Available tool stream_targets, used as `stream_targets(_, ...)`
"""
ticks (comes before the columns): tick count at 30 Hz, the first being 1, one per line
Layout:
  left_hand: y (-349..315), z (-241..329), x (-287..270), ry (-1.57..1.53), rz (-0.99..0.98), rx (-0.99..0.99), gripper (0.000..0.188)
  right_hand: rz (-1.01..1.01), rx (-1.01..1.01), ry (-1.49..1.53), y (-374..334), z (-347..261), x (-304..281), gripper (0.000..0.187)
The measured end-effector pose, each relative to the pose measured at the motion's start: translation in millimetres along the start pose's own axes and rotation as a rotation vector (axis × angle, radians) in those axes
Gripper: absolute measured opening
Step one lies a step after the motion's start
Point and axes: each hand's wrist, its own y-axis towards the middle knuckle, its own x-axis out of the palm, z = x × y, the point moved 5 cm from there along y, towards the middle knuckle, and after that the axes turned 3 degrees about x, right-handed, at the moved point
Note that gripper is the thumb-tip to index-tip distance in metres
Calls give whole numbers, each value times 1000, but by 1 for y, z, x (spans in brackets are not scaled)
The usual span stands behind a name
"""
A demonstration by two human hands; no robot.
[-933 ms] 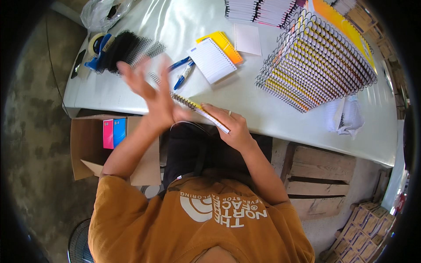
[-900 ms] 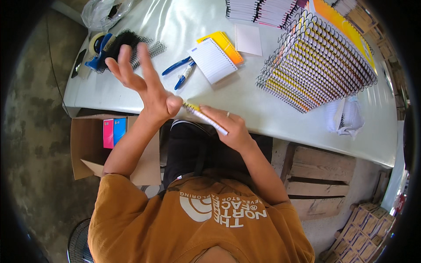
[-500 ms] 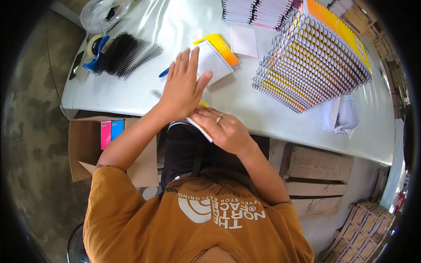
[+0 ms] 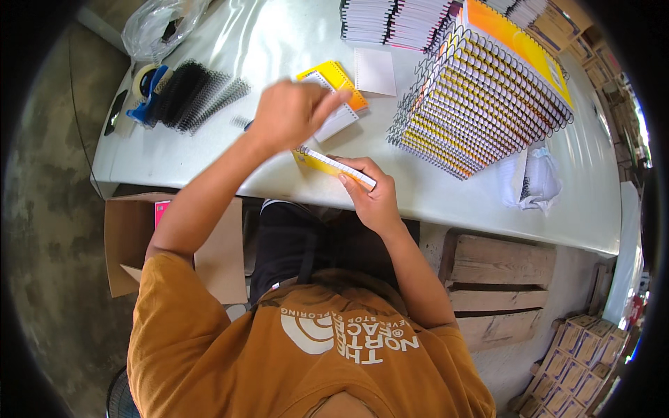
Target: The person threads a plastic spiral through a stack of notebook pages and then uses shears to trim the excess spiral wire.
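Observation:
My right hand (image 4: 373,195) grips a small notebook (image 4: 331,166) with a yellow cover at the table's near edge, its page edges facing up and a dark coil at the left end. Above that end is my left hand (image 4: 289,115), fingers curled in and thumb pointing right; whatever it may hold is hidden. Just beyond it lie loose punched sheets (image 4: 338,122) on yellow-orange covers (image 4: 341,76). Left of them sits a bundle of black spiral coils (image 4: 191,97).
A tall stack of spiral notebooks (image 4: 481,97) stands right on the white table (image 4: 265,42), with more bound pads (image 4: 397,21) behind. A blue tape dispenser (image 4: 146,97) and plastic bag (image 4: 164,28) are at the left. Below are a cardboard box (image 4: 219,251) and wooden pallet (image 4: 502,261).
My right hand has lifted the notebook from my lap to the table edge and tilted it. My left hand has gone from fingers outstretched to curled.

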Motion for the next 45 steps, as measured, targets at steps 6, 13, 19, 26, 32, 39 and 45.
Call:
stream_targets(6,-31,-3,14,-28,-3,82,36,-39,68,10,6,11,-1,29)
stream_targets(13,-47,0,-33,241,828,309,89,-45,-242,-255,-5,-10,9,38)
stream_targets(19,-173,20,58,223,81,695,106,-49,-217,-220,-8,1,10,45)
stream_targets(26,-144,8,68,60,83,379,114,-144,-292,-304,-6,-7,25,49)
stream_targets(32,-106,-24,28,257,529,399,121,-129,-280,-270,-7,0,30,46)
stream_targets(39,-125,38,41,218,361,685,105,-101,-211,-183,4,-4,20,42)
stream_targets(45,-139,31,69,-21,53,412,98,-27,-74,-29,10,8,18,40)
